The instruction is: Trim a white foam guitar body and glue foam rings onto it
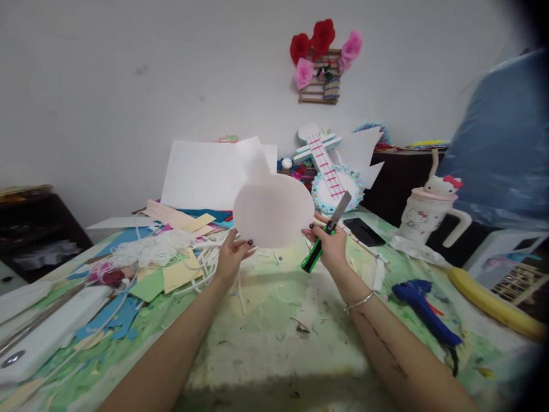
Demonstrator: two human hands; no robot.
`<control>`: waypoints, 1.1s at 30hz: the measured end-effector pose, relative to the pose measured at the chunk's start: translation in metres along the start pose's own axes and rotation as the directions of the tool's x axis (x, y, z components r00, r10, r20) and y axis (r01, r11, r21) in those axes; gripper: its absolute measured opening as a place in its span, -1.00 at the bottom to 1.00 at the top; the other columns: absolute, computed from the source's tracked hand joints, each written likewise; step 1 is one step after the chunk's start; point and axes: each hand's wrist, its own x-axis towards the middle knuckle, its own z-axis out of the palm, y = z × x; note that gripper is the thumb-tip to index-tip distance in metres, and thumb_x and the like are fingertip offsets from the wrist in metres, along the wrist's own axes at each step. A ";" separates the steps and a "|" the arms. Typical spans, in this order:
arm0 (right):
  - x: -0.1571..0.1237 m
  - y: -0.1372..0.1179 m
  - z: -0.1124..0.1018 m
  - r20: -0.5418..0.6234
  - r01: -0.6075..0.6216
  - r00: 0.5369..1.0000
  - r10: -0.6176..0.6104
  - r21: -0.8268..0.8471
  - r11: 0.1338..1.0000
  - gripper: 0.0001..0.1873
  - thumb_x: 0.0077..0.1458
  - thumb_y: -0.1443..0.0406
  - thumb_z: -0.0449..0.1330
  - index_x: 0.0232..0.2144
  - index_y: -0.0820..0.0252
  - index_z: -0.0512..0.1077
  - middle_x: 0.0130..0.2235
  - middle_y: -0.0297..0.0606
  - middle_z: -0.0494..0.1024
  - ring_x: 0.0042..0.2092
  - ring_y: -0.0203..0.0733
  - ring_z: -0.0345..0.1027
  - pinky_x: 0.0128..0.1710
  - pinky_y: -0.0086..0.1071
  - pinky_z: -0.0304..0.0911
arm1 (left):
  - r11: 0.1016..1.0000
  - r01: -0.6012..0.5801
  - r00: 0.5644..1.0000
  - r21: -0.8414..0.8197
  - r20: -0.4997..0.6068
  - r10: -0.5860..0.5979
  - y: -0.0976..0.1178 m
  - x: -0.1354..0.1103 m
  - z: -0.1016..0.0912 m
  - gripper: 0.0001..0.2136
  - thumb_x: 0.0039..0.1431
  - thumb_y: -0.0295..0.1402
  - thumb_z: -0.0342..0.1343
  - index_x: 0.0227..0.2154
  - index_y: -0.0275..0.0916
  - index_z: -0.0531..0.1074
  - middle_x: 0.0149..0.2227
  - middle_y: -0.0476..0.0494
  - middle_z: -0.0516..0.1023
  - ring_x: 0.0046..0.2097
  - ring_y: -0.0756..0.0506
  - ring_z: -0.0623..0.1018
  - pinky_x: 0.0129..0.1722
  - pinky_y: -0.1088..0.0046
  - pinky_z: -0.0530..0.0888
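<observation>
Rounded white panel appears cut, face bare; my left fingers pinch it, my right fingers grip its edge and a utility knife.

The left hand and right hand held a white cutout at opposite edges. The right hand also gripped a utility knife, blade upward. A glue gun lay at right.
</observation>
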 end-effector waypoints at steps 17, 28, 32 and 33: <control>-0.015 -0.031 -0.009 0.438 0.567 0.808 -0.394 -0.396 0.722 -0.80 -0.03 0.36 0.15 -0.39 0.02 0.56 -0.31 -0.36 0.59 -0.16 -0.18 0.46 -0.02 -0.28 0.27 | -0.099 -0.676 0.610 0.730 0.630 0.480 0.061 -0.013 0.045 -0.72 0.16 -0.28 0.02 -0.08 -0.21 0.39 -0.11 -0.29 0.51 -0.06 -0.22 0.45 -0.05 0.19 0.29; -0.037 -0.032 0.002 0.330 0.587 0.792 -0.514 -0.643 0.492 -0.77 0.10 0.24 0.09 -0.18 0.04 0.46 -0.21 -0.22 0.55 -0.23 -0.18 0.41 -0.18 -0.36 0.22 | 0.142 -0.539 0.708 0.830 0.356 0.610 0.044 -0.026 0.078 -0.74 0.20 -0.29 -0.04 -0.16 -0.26 0.47 -0.35 -0.27 0.57 -0.33 -0.13 0.50 -0.38 0.42 0.27; -0.051 -0.031 0.007 0.506 0.631 0.757 -0.414 -0.730 0.262 -0.70 0.17 0.11 -0.01 -0.28 0.16 0.41 -0.39 -0.21 0.48 -0.35 -0.20 0.32 -0.37 -0.40 0.10 | 0.050 -0.502 0.667 0.863 0.350 0.658 0.043 -0.033 0.082 -0.76 0.21 -0.30 -0.05 -0.22 -0.28 0.47 -0.37 -0.26 0.56 -0.31 -0.14 0.50 -0.35 0.39 0.29; -0.054 -0.030 0.009 0.531 0.639 0.751 -0.392 -0.734 0.229 -0.67 0.20 0.12 -0.08 -0.30 0.17 0.40 -0.40 -0.21 0.46 -0.36 -0.20 0.31 -0.39 -0.40 0.07 | 0.021 -0.494 0.647 0.869 0.351 0.677 0.042 -0.034 0.082 -0.78 0.20 -0.32 -0.04 -0.27 -0.27 0.48 -0.38 -0.25 0.56 -0.31 -0.13 0.50 -0.36 0.40 0.29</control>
